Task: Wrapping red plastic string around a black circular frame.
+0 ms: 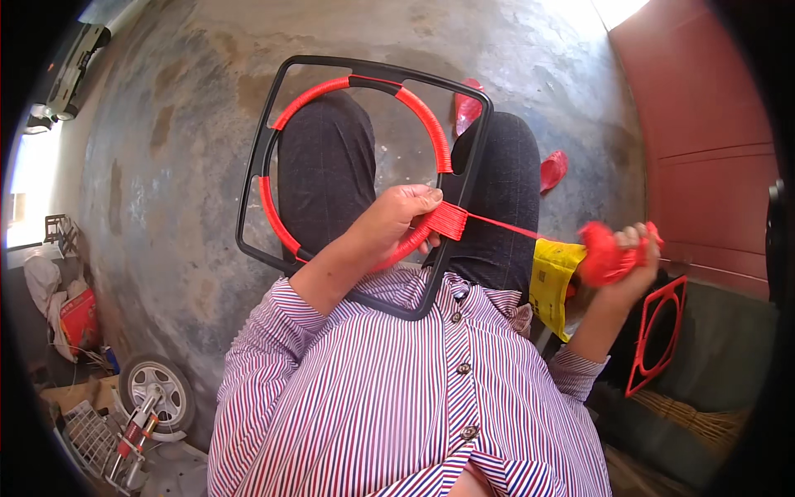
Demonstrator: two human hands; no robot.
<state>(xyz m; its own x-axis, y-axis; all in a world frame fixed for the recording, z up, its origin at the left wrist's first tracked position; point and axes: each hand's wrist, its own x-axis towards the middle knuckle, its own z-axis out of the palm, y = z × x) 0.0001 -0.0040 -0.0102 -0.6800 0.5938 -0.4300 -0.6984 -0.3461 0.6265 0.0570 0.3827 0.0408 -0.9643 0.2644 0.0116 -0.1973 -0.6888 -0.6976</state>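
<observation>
The left fingers (432, 197) pinch the black frame (265, 151), the right fingers (633, 237) grip the red cord bundle (603, 255); wrapping seems underway, the next turn likely needing tension.

Daylight burns out to white at the far left and top right, leaving a pale sheen on the floor (199, 174); the lower right corner is dim. The striped shirt (364, 398) looks sharp, the right hand (627, 269) slightly blurred. Black, bowed distortion rings the view.

blk frame (264, 153), askew | ring (429, 124) part-wrapped red | red cord bndl (609, 255) R, strand (505, 225) taut
</observation>
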